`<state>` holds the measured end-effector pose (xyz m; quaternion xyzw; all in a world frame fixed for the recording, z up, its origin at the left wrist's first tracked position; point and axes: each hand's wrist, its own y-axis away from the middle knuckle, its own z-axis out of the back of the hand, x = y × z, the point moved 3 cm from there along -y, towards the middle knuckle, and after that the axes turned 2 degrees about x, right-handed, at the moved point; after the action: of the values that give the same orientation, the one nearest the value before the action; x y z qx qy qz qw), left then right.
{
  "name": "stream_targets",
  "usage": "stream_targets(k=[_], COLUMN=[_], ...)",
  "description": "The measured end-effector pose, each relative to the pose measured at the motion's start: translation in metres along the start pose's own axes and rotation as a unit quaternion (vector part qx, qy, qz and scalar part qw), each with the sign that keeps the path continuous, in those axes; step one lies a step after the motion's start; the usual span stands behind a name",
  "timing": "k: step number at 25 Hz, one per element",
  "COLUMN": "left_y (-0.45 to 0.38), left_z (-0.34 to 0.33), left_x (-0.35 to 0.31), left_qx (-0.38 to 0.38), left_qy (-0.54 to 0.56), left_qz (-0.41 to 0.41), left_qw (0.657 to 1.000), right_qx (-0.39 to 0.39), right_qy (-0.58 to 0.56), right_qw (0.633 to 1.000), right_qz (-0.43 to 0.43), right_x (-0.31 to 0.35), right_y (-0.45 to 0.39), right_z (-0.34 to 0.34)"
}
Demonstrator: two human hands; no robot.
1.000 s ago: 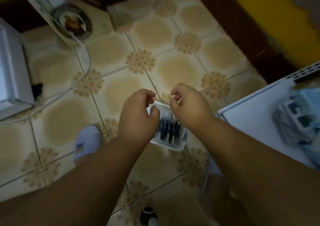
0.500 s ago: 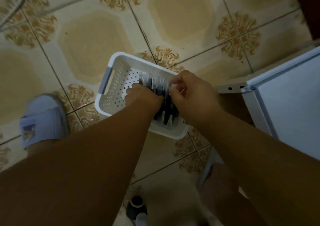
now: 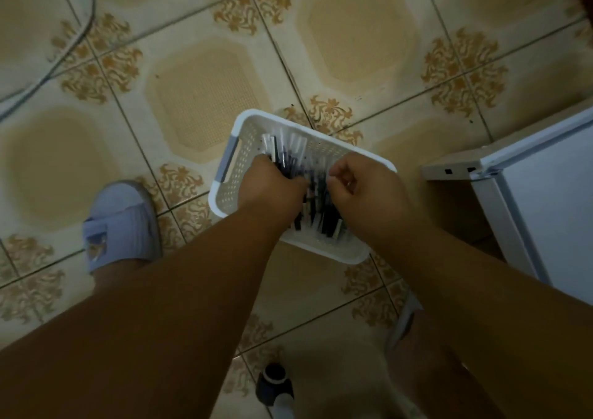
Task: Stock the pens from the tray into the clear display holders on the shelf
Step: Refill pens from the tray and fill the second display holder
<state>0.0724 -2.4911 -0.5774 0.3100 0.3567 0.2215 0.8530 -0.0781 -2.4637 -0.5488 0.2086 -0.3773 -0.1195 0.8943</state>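
Left hand (image 3: 272, 184) clenched around pens (image 3: 288, 162) in white tray (image 3: 231, 191), right hand (image 3: 362, 187) curled, grip unclear

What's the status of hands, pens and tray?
Both hands in tray: left hand closed on pens, right hand curled, grip unclear. Tray on floor. Nothing blocking.

Both hands now sit deeper in the white tray (image 3: 236, 174) than a second ago, the left hand (image 3: 272, 182) closing over the pens (image 3: 290, 158) (fingers buried among them).
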Motion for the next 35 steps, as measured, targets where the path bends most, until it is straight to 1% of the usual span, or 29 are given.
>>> stream_targets(k=[2, 4, 6, 10, 12, 13, 15, 17, 21, 25, 29, 32, 35], left_y=[0.011, 0.019, 0.023, 0.029, 0.030, 0.031, 0.038, 0.061, 0.134, 0.222, 0.315, 0.395, 0.474], left_z=[0.024, 0.040, 0.049, 0.050, 0.052, 0.055, 0.065, 0.080, 0.107, 0.125, 0.125, 0.106, 0.081], left_x=[0.003, 0.008, 0.015, 0.026, 0.030, 0.031, 0.027, 0.012, -0.021, -0.041, -0.066, -0.105, -0.135], left_qx=[-0.012, -0.013, -0.009, -0.010, -0.011, -0.010, -0.014, -0.018, -0.023, -0.029, -0.004, 0.035, 0.078], left_qy=[0.054, 0.102, 0.108, 0.120, 0.129, 0.131, 0.143, 0.156, 0.177, 0.188, 0.188, 0.161, 0.145], left_qz=[0.001, 0.004, 0.013, 0.027, 0.036, 0.038, 0.034, 0.017, -0.052, -0.099, -0.163, -0.249, -0.337], left_qw=[0.998, 0.995, 0.994, 0.992, 0.991, 0.991, 0.989, 0.987, 0.983, 0.977, 0.969, 0.954, 0.927], right_qx=[0.042, 0.087, 0.115, 0.144, 0.147, 0.140, 0.107, 0.063, -0.002, -0.094, -0.196, -0.312, -0.409], right_qy=[0.028, 0.098, 0.150, 0.265, 0.276, 0.259, 0.191, 0.133, 0.076, 0.040, -0.021, -0.057, -0.083], right_qw=[0.999, 0.991, 0.982, 0.948, 0.944, 0.950, 0.972, 0.989, 0.997, 0.994, 0.979, 0.946, 0.905], right_qz=[0.006, -0.001, -0.029, -0.099, -0.107, -0.104, -0.080, -0.034, 0.005, 0.042, 0.052, 0.064, 0.088], right_x=[0.009, 0.010, 0.007, 0.007, 0.014, 0.018, 0.030, 0.045, 0.085, 0.115, 0.113, 0.103, 0.091], right_y=[-0.008, -0.022, -0.039, -0.061, -0.064, -0.062, -0.051, -0.026, 0.043, 0.122, 0.230, 0.332, 0.426], right_z=[-0.021, -0.046, -0.070, -0.091, -0.095, -0.095, -0.088, -0.064, 0.001, 0.065, 0.139, 0.199, 0.243])
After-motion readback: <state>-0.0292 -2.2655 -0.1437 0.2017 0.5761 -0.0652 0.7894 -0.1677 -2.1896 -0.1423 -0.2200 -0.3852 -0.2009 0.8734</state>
